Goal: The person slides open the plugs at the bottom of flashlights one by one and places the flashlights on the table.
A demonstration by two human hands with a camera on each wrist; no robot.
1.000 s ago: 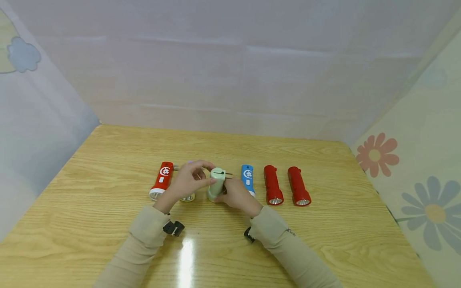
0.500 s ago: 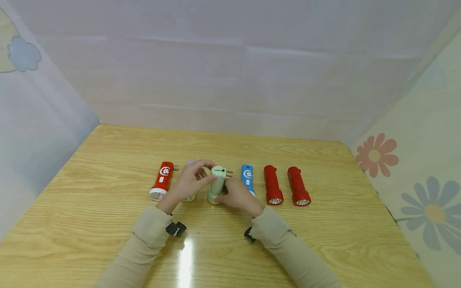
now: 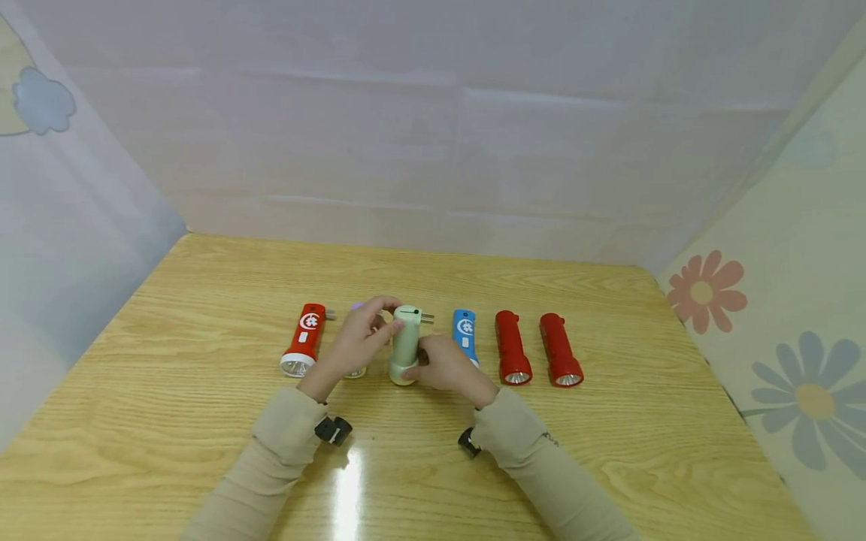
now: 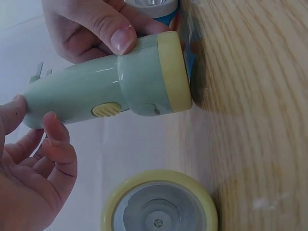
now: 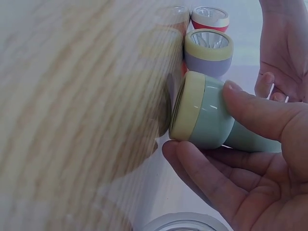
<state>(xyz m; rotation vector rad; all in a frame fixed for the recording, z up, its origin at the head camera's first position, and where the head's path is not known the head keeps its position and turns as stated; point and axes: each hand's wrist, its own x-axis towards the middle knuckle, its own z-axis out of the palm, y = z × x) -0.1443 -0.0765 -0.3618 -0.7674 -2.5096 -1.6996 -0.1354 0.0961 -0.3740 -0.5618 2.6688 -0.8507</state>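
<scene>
A pale green flashlight (image 3: 405, 344) with a yellow rim stands nearly upright between the hands, lens end down at the table. Two metal plug prongs (image 3: 427, 318) stick out to the right of its top. My left hand (image 3: 360, 338) pinches the top end between thumb and fingers. Lower down, my right hand (image 3: 448, 366) grips the wide head, thumb on the near side. In the left wrist view a ribbed yellow switch (image 4: 107, 109) shows on the body. The right wrist view has the yellow rim (image 5: 186, 107) close over the wood, its lens face mostly hidden.
Left of the held one lie a purple flashlight with a yellow rim (image 3: 355, 373), partly behind the left hand, and a red-and-white flashlight (image 3: 304, 338). To the right are a blue flashlight (image 3: 465, 330) and two red flashlights (image 3: 512, 346), all on the wooden table (image 3: 609, 451).
The green flashlight's top has tipped back, away from me, showing more of its body. My left hand has followed it slightly; my right hand keeps its grip on the head.
</scene>
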